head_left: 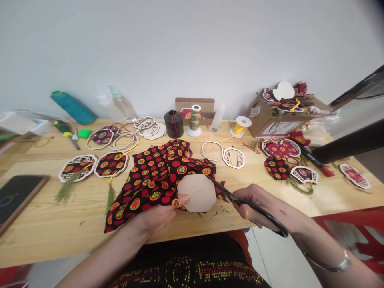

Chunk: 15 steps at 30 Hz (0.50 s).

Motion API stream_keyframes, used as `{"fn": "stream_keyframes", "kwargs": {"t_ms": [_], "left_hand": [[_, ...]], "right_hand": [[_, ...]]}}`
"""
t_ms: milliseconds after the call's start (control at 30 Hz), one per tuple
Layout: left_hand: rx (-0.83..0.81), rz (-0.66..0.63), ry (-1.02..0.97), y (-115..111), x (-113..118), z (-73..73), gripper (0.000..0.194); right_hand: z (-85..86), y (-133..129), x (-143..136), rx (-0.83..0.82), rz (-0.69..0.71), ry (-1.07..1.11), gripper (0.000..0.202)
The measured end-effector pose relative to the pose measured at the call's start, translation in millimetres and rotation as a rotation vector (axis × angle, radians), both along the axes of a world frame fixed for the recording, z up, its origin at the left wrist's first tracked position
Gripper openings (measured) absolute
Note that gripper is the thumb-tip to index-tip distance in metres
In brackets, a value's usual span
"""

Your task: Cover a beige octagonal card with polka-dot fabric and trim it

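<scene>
My left hand (pixel 164 215) pinches a pale scalloped card piece (pixel 197 194) together with the patterned fabric (pixel 150 172), its thumb lying on the card's face. The fabric is black with red dots and bright flowers, and it spreads left and behind the card. My right hand (pixel 253 204) is closed round black-handled scissors (pixel 255 210). Their blades point left and meet the fabric at the card's upper right edge. A small fabric scrap (pixel 221 192) sits beside the blades, and dark snippets lie below on the wood.
Behind the fabric stand a black thread spool (pixel 174 125), a gold thread cone (pixel 195 122) and a yellow cord spool (pixel 240 127). Finished ornaments (pixel 111 165) lie left, more lie right near a filled cardboard box (pixel 267 120). A phone (pixel 21 200) rests at the left edge.
</scene>
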<state>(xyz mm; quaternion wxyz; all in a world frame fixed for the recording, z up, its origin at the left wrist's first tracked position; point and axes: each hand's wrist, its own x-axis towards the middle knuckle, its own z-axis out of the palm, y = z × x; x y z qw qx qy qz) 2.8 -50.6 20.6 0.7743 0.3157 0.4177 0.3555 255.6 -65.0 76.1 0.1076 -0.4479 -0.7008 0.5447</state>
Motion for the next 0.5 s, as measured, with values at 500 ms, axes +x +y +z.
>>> {"fn": "stream_keyframes", "kwargs": {"t_ms": [500], "left_hand": [[0.031, 0.019, -0.061, -0.4, -1.5, 0.2, 0.069]], "right_hand": [[-5.3, -3.0, -5.3, -0.122, -0.1, 0.098, 0.052]]}}
